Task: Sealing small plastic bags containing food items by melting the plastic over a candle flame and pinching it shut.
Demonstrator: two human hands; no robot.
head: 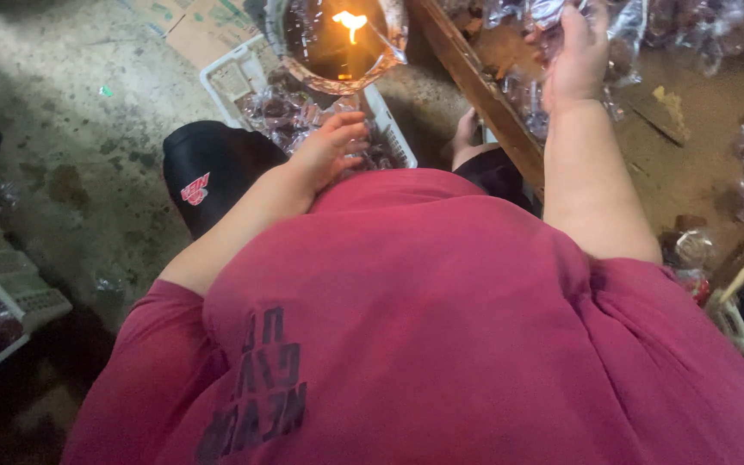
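Many clear wrapped packets (303, 116) already fill the white crate (217, 77), where the left hand (329, 151) rests with loosely curled fingers, while the right hand (574, 56) grips another clear packet (553, 13) above the bench's wooden edge (475, 86), with more packets unsorted there.

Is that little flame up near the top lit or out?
Lit. A bright orange flame burns inside a dark round container just above the white crate, beyond the left hand.
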